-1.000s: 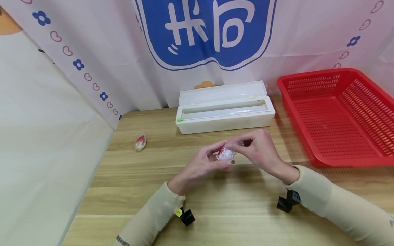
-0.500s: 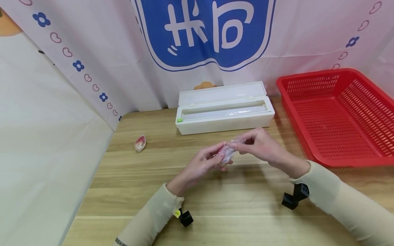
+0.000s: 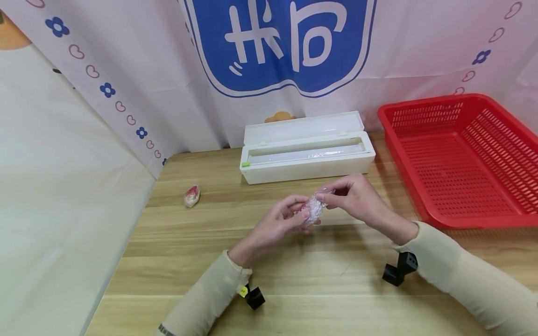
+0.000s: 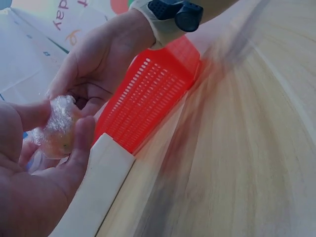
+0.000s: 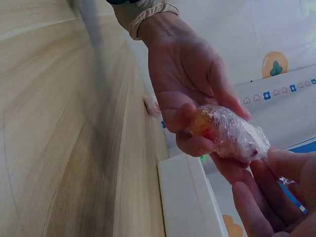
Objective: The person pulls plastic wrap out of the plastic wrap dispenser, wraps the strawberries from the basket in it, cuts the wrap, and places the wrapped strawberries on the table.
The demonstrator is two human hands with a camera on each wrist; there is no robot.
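My left hand [image 3: 275, 224] holds a small red-and-yellow, fruit-like piece [image 5: 227, 132] wrapped in crinkled cling film, with the thumb pressing on the wrap. At the other end of this bundle, my right hand [image 3: 357, 198] pinches the loose film [image 5: 284, 180] between thumb and fingers. Both hands are above the wooden table, in front of a white cling film box. The left wrist view shows the wrapped piece [image 4: 61, 128] between the left fingers, its yellow-orange side toward the camera. Its exact kind is hard to tell through the film.
A second wrapped red-and-pale piece [image 3: 192, 196] lies at the left of the table [image 3: 168, 261]. The white cling film box [image 3: 308, 169] stands at the back with its lid up and a roll inside. A red slotted basket [image 3: 445, 219] is at the right, before a printed cloth.
My right hand has shifted slightly right from over the piece and now pinches film at its end. The left thumb has moved onto the wrap. The film looks more bunched than half a second ago.
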